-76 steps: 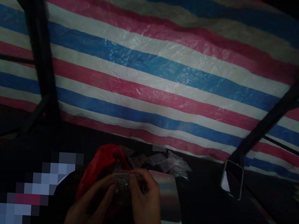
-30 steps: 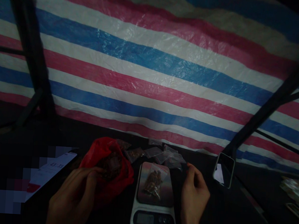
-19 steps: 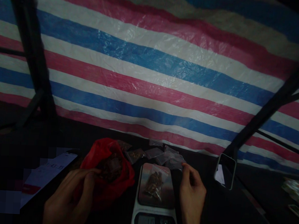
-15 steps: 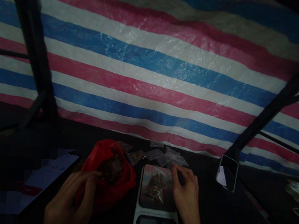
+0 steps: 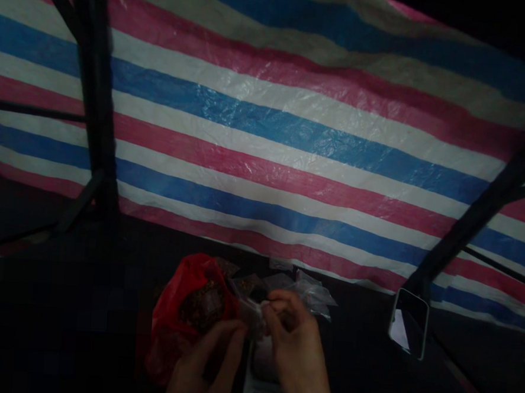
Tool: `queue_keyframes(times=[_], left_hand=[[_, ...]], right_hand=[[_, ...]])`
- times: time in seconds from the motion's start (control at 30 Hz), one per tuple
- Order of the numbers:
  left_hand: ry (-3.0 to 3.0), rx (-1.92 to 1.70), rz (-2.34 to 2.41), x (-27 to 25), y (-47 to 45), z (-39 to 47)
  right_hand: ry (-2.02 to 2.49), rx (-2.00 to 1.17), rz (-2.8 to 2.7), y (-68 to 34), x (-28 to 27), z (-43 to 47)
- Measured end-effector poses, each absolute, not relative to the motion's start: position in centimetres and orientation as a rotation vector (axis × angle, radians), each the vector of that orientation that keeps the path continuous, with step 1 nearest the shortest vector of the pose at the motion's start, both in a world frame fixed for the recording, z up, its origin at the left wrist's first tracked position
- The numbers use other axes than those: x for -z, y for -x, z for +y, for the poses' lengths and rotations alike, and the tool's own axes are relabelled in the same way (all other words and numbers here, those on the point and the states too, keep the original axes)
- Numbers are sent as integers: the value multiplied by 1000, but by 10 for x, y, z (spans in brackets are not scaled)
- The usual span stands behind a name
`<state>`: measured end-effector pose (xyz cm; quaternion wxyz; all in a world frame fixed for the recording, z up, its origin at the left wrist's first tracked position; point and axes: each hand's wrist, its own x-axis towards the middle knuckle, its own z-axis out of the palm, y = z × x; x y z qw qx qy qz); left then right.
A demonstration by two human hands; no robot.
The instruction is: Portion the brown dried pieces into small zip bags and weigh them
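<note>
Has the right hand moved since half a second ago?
Yes: the right hand has moved left. Against the digital scale, it was at the right edge; now it reaches across toward the left side, nearer the red plastic bag.

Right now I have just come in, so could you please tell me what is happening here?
A person's right hand pinches a small clear bag above a scale. The left hand is close by, its fingertips near that bag; whether they touch it is unclear. Beside it, a red bag is open, showing brown pieces inside. More clear bags lie behind, and a phone is off to the right.
</note>
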<state>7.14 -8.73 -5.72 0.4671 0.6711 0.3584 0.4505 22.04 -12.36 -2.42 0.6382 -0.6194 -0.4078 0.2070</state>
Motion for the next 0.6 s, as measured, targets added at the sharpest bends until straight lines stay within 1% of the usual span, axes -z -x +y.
queue_keyframes(times=[0.1, 0.3, 0.43, 0.6], left_hand=[[-1435, -1117, 944, 44, -67, -80], [-1189, -1055, 865, 44, -54, -66], [-1250, -1034, 832, 56, -49, -61], [-1376, -1013, 916, 66, -44, -59]], right_hand=[[1399, -564, -1030, -188, 19, -117], [1531, -514, -1114, -163, 20, -108], [1498, -634, -1029, -163, 19, -104], [1454, -824, -956, -164, 25, -101]])
